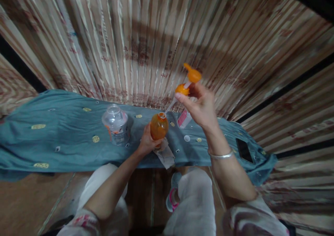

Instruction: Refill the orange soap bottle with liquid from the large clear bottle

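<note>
My left hand [148,140] is wrapped round an orange see-through bottle [159,127] standing near the front of the cloth-covered surface. The bottle's neck is uncapped. Above it, my right hand [199,103] pinches the collar of an orange spray pump head [193,75]. Its thin pale dip tube [170,106] slants down to the bottle's mouth; whether the tip is inside I cannot tell. Under the bottle lies a crumpled piece of paper or tissue [166,155]. Behind my right wrist is a small clear bottle with a pink label [184,119], partly hidden.
A clear plastic jar [116,126] stands left of my left hand. A small white disc, perhaps a cap [187,138], lies right of the orange bottle. Farther right rests a dark phone [244,150]. Blue-green cloth [75,135] covers the surface, and a striped curtain [156,37] hangs behind.
</note>
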{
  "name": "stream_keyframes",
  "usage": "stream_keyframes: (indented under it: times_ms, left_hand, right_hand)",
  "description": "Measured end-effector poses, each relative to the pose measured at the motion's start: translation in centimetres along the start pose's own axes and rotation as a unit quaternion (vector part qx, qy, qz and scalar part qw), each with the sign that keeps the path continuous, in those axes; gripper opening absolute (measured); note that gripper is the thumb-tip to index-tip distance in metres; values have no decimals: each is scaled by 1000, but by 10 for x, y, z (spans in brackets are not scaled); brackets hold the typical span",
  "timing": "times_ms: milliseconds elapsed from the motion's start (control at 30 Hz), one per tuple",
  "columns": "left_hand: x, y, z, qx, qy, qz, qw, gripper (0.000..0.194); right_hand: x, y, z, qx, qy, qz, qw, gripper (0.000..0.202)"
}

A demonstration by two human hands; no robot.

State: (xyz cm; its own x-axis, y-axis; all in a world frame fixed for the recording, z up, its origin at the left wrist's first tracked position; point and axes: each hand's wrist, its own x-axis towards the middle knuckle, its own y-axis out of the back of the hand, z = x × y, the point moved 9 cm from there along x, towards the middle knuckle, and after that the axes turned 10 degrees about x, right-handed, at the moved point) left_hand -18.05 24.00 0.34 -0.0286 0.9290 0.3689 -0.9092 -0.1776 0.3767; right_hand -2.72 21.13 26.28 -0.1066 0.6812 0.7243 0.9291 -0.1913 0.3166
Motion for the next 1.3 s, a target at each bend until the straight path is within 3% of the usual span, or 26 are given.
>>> stream_keyframes:
  times_ms: [67,167,267,367,467,667,967,1167,1300]
  left_hand:
    - [0,0,0,4,0,2,1000,91]
    - [0,0,1,15,-7,1,1000,90]
    - [1,0,1,22,-7,1,1000,89]
    - [1,-1,-1,22,-5,-1,1000,89]
    - [2,-1,-2,22,-6,0,1000,88]
    - [3,0,-2,35,-13,6,999,88]
    - [5,-2,-5,44,1,6,999,92]
    - [4,-1,-3,46,-3,11,999,90]
    - [4,-2,-6,30,-2,10,999,90]
  right_hand:
    - [0,-2,2,-1,-5,-10,1000,34]
    - [-3,4,3,10,-11,23,1000,36]
    - [-6,0,5,17,-33,-9,999,35]
    - [-9,10,1,27,-18,32,999,34]
    - [-10,12,1,12,-26,10,1000,32]
    - [-15,43,-6,21,-30,61,997,30]
    - [-31,72,-4,74,-47,80,993,28]
    - [-34,82,-8,70,-57,92,992,33]
    - [-38,79,-13,78,-62,67,993,30]
